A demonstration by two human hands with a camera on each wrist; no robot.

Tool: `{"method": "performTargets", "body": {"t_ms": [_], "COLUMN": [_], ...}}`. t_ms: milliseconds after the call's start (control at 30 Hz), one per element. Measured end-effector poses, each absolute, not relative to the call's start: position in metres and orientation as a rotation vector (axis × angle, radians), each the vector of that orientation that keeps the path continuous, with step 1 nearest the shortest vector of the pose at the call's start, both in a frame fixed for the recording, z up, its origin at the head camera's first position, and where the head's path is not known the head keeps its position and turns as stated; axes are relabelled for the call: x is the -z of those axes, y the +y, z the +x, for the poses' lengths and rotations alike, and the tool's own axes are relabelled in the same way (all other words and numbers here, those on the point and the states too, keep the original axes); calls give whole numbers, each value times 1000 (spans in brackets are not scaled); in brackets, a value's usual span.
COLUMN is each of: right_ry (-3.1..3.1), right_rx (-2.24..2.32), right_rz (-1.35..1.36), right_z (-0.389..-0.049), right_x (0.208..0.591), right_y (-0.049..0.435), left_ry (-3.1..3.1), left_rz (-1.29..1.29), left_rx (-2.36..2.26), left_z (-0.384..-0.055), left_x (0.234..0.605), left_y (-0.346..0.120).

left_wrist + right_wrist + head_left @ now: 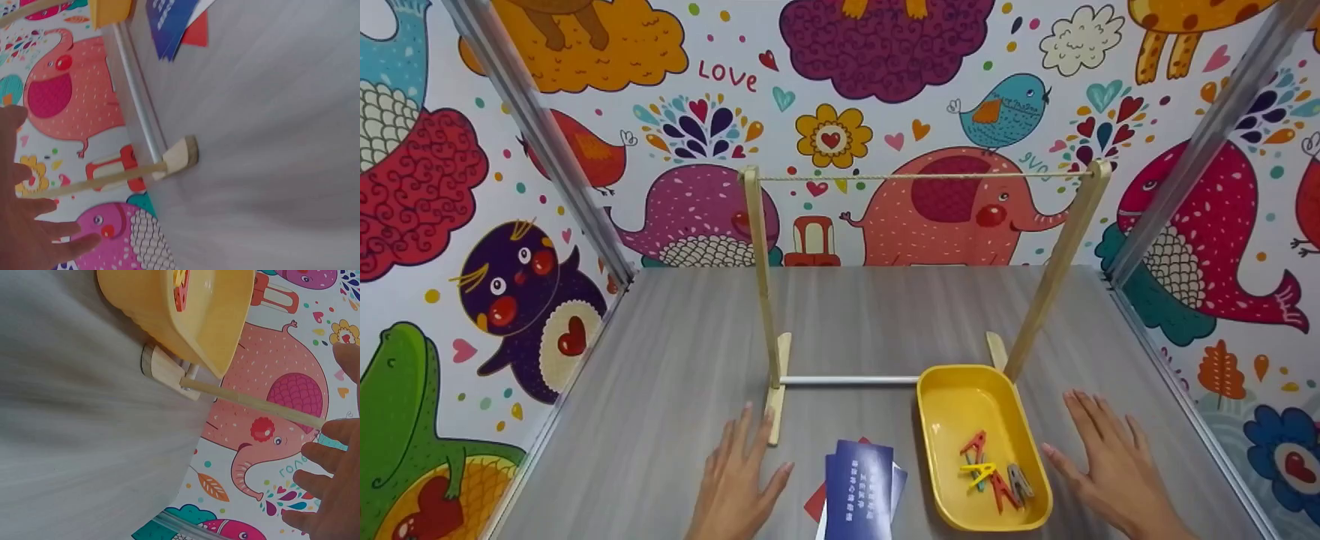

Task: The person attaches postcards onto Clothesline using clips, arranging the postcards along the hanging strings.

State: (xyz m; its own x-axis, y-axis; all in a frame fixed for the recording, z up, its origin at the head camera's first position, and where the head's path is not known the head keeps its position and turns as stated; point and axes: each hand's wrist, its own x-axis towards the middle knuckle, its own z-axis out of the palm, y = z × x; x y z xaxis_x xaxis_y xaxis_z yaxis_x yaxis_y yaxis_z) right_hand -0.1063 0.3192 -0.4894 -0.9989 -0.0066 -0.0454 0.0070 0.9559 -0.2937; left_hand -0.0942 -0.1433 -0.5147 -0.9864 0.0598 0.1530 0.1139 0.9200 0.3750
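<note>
In the head view my left hand is spread with straight fingers beside the left foot of a wooden rack, holding nothing. My right hand, fingers also extended, is to the right of a yellow tray and holds nothing. Inside the tray lie several small clothespins in red, yellow, grey and blue-green. Between the left hand and the tray is a small stack of cards, a dark blue one with white writing on top and red and white edges showing below.
The wooden rack has two uprights, with a string tied across their tops and a white rod joining them low down. The tray overlaps its right foot. Cartoon-printed walls with metal corner posts enclose the grey table.
</note>
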Motion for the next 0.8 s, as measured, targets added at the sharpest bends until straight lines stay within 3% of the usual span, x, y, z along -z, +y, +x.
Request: {"method": "performTargets", "body": {"t_ms": [433,800], "right_ry": [3088,3076], "right_rx": [359,295], "right_rz": [-107,-214], "right_z": [-106,-105], "right_x": [504,524], "right_y": [288,269], "left_ry": [-2648,-2845], "left_rz": [-553,-638], "left_rx": [755,1058], "left_z": [-94,-88], "left_x": [553,573], "left_y": [-80,-25]}}
